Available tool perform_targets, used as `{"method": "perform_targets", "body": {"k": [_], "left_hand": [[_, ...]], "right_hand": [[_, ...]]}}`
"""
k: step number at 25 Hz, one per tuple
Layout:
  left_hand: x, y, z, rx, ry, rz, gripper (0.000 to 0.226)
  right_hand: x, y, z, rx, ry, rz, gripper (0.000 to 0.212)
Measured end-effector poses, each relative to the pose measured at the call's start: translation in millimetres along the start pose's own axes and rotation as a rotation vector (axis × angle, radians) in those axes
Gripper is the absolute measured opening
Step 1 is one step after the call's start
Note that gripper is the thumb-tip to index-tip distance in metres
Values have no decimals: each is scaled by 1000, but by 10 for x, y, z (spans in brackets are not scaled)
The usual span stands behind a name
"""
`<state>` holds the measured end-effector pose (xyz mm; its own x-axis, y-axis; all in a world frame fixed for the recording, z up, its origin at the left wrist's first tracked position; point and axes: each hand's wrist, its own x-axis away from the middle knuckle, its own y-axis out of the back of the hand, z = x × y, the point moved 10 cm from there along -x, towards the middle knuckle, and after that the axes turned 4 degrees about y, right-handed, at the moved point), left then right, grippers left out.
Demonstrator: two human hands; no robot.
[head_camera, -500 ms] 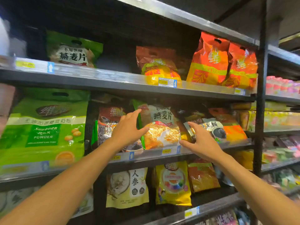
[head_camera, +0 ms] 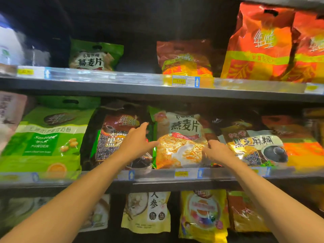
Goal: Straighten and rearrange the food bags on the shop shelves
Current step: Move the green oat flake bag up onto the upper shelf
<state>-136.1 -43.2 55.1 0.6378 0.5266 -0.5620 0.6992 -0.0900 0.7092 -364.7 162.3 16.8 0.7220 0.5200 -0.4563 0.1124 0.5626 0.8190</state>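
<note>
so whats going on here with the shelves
A person is tidying food bags on shop shelves. Both hands reach to the middle shelf: the left hand and the right hand are open on either side of the oat flakes bag, which stands between two black sesame bags. Neither hand has closed on it yet; whether the fingers touch the bag is hard to tell.
</note>
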Motion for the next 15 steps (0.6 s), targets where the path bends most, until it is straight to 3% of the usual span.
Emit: {"method": "perform_targets", "body": {"k": [5,9,11,14,15], "left_hand": [[-109,-43,-83,5,9,-5,87],[-258,-241,-189,341,140,78,87],[-344,-466,-215,583,242,170,103],[-537,-893,-146,815,354,270,144],[-478,-940,-204,846,391,306,143]], "right_hand": [[-72,120,-179,-62,89,-96,23],[30,311,-405,-110,107,-115,24],[86,355,-460,-154,119,-100,24],[138,326,-483,-195,130,-58,21],[142,299,-495,-212,128,-40,23]]}}
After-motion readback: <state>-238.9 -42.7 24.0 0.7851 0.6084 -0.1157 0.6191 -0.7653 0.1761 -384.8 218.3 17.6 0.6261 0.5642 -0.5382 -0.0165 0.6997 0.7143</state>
